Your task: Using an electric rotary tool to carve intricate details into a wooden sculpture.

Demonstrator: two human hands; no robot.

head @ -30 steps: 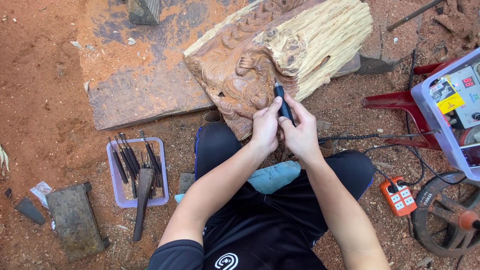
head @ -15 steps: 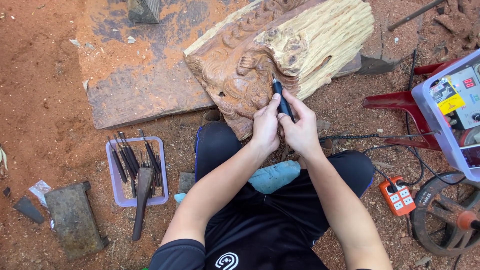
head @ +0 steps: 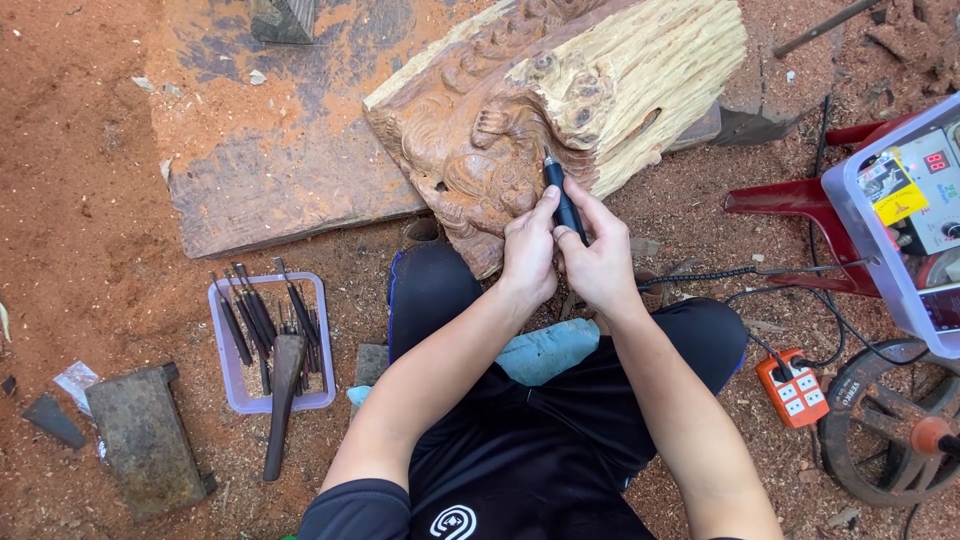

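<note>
A large carved wooden block [head: 520, 130] lies on the ground in front of me, its near face cut with curling relief. My right hand [head: 600, 260] grips a thin black rotary carving tool [head: 562, 195] like a pen, tip against the carving. My left hand [head: 530, 245] is closed beside it, fingers steadying the tool's lower shaft. Both forearms reach forward over my black-clad lap.
A clear tray [head: 270, 345] of several dark chisels sits at my left, a mallet [head: 283, 400] lying across it. A flat worn board [head: 270, 160] lies behind it. An orange power strip [head: 793, 388], cables, a red stool [head: 800, 200] and a metal wheel [head: 885, 425] crowd the right.
The tool tip and both hands have shifted slightly up and left along the carving. Nothing else has moved.
</note>
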